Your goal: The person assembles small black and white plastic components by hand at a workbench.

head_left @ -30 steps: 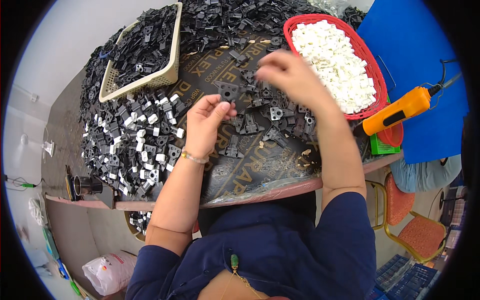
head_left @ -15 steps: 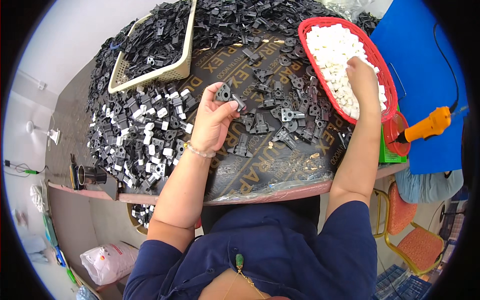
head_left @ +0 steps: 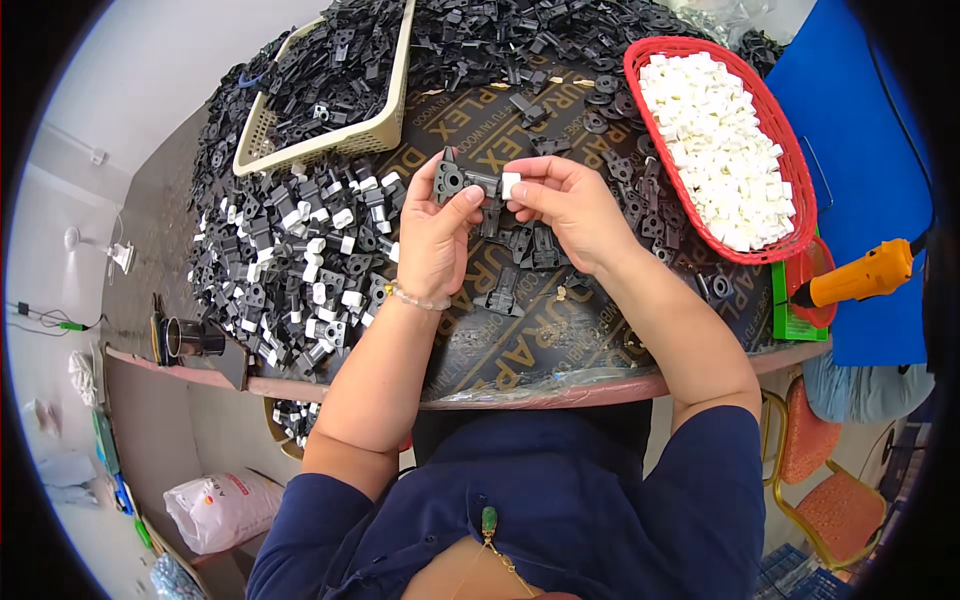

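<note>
Over the middle of the table, my left hand (head_left: 436,236) grips a black plastic bracket (head_left: 452,181) with a round hole in its plate and a stem pointing right. My right hand (head_left: 572,212) pinches a small white plastic block (head_left: 511,186) at the end of that stem; whether the two are joined I cannot tell. Loose black brackets (head_left: 541,250) lie on the table below and beyond my hands. To the left spreads a heap of black brackets with white ends (head_left: 310,262). A red basket (head_left: 805,215) at the right holds many white blocks (head_left: 715,150).
A cream plastic basket (head_left: 392,120) full of black parts stands at the far left, with a large pile of black parts (head_left: 530,40) behind. An orange electric screwdriver (head_left: 858,275) rests by a green container (head_left: 786,312) at the right. A metal cup (head_left: 192,337) sits near the left edge.
My right hand has come from the red basket to my left hand, bringing a white block to the bracket's stem. The view has shifted slightly.
</note>
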### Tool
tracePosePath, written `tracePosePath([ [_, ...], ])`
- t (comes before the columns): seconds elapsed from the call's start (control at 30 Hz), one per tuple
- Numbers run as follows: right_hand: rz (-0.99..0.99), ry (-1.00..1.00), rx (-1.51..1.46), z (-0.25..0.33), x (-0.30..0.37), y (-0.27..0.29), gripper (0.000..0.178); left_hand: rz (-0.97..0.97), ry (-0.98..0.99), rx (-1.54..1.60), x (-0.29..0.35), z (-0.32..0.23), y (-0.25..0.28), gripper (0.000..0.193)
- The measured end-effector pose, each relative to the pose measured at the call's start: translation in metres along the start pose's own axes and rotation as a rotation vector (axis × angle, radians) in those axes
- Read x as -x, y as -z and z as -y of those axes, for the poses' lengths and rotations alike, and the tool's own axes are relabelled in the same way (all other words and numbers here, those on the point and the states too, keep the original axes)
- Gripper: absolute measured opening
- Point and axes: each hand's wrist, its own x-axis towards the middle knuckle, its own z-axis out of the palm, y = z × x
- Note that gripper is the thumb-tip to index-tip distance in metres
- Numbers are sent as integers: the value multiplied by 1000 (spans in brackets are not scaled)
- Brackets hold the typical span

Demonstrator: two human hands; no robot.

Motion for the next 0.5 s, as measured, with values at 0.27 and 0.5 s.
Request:
tracePosePath([
  [0.27,26,9,84,-12,-2,2,27,-14,-98,-193,5,-2,-7,53],
  [0.5,128,35,22,-11,-3,0,47,116,122,70,3,-7,-3,61],
])
